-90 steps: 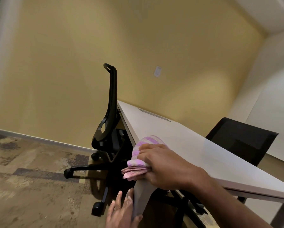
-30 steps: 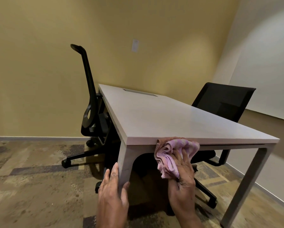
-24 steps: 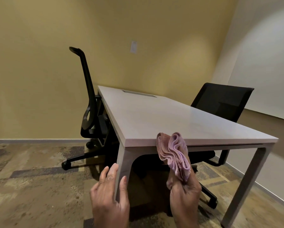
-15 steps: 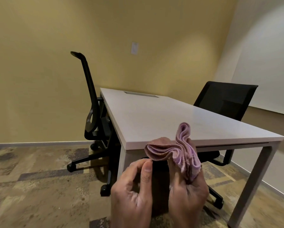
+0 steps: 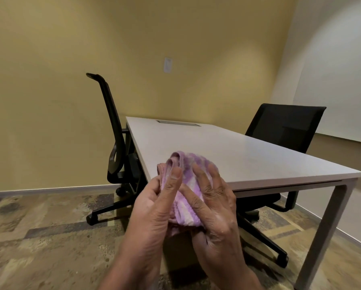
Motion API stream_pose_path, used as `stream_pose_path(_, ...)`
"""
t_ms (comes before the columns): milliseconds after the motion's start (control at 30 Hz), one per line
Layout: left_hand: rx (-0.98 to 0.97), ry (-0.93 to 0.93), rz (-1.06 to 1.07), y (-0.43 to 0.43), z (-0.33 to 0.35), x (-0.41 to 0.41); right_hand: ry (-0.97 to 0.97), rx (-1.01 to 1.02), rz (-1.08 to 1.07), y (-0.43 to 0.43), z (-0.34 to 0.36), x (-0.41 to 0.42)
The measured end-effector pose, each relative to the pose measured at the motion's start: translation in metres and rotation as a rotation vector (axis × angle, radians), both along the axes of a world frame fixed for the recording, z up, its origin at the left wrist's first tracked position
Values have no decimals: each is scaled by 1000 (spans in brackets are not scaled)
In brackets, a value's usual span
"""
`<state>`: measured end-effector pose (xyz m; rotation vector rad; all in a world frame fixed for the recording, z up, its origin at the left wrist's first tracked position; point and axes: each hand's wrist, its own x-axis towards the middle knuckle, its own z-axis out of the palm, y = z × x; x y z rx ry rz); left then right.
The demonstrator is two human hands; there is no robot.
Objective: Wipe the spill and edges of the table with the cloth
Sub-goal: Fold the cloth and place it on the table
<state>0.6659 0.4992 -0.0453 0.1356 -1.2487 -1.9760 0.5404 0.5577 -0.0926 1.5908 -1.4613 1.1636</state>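
Observation:
A bunched pink and white cloth [image 5: 184, 181] is held up in front of the near left corner of the white table [image 5: 248, 155]. My left hand [image 5: 154, 208] grips the cloth from the left, thumb pressed on its front. My right hand [image 5: 215, 208] cups it from the right with fingers spread over it. Both hands are off the table, and they hide its near left corner and leg. No spill shows on the tabletop.
A black high-backed office chair [image 5: 116, 147] is tucked against the table's left side. A second black chair [image 5: 284, 130] stands behind the table's right side. A grey cable flap [image 5: 178, 123] sits at the table's far end. Patterned carpet [image 5: 39, 237] covers the floor.
My right hand lifted the cloth off the table's front edge. My left hand left the table leg and came up to grip the cloth, which is now bunched between both hands.

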Motion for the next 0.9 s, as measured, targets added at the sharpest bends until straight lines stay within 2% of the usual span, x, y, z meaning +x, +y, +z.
stream_pose_path(200,163,84,2,-17,-4,-7,153,263,-7,1,7,-12)
stream_pose_path(233,183,107,5,-19,-5,-9,98,300,32,3,6,-13)
stream_pose_path(300,213,135,24,-24,-4,-10,-150,277,138,7,5,-10)
stream_pose_path(400,245,135,18,-31,-1,-9,-631,77,238,4,11,-4)
stream_pose_path(500,308,167,-20,-39,-2,-12,-930,-28,228,-8,23,-6)
stream_pose_path(600,365,205,-98,-46,0,-15,-1112,-33,279,-16,38,-15)
stream_pose_path(700,402,247,-150,-51,6,-18,-1198,-17,327,-22,51,-26)
stream_pose_path(900,324,173,-58,-70,37,-34,-1327,145,517,-38,84,-55)
